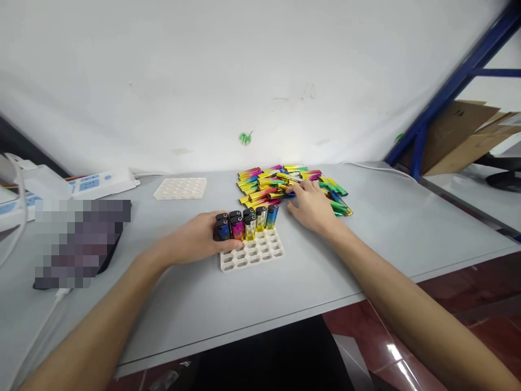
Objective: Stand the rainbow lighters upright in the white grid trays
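Observation:
A white tray (253,255) with rows of oval slots lies on the table in front of me. Several lighters (249,228) with black tops stand upright in its far rows, coloured blue, pink, silver and yellow. My left hand (199,239) is closed round the tray's left side, thumb along the front of the lighters and fingers hidden behind them. At the near right edge of a pile of shiny lighter sleeves (260,187), my right hand (311,206) has its fingers bent, with a gold-and-blue sleeve (280,195) between thumb and forefinger.
A second slotted tray (181,188) lies farther back on the left. On the left side are a pixelated dark device (83,244) with a white cable and a power strip (93,184). Cardboard (464,136) stands beyond a blue frame (419,146) on the right.

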Motion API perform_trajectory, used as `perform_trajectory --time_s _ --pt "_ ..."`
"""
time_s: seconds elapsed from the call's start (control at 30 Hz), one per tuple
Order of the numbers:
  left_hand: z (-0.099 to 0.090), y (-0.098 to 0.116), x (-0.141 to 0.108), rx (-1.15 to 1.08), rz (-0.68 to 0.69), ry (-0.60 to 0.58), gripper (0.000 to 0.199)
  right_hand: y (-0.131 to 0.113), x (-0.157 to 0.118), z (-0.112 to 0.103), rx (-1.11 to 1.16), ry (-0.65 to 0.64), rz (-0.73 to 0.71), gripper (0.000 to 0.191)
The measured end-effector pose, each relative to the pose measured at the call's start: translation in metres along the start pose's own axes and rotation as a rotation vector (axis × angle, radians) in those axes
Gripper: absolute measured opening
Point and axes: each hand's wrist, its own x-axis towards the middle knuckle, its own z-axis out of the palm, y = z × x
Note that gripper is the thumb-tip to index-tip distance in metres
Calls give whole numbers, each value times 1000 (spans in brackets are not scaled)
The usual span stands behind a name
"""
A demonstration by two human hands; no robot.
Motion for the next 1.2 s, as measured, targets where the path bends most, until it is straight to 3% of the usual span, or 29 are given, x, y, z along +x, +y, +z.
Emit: perform_trajectory --time_s 0.2,0.37,0.47,0.6,0.7,0.8,1.0,1.2 --pt "0 1 0 -13 -9 -10 42 -5 4 1 -82 36 21 32" --pt "-2 5 -1 -14 -19 -7 42 0 6 3 -2 119 -64 19" --pt "-2 5 -1 -13 -26 4 44 2 6 0 197 194 -68 13" --pt "-3 5 -1 -31 -29 -5 49 -2 5 -13 761 218 110 19" --pt "-3 4 -1 -45 -22 -15 47 -6 5 -21 1157 185 182 34" --pt "-3 2 -1 -47 -16 -18 45 -11 4 -24 1381 108 253 39" --pt "-4 2 -1 -77 0 -24 48 -20 -1 -24 1475 -156 311 37" --pt "-11 2 -2 -91 79 7 52 -23 -4 -24 1469 -297 270 41"
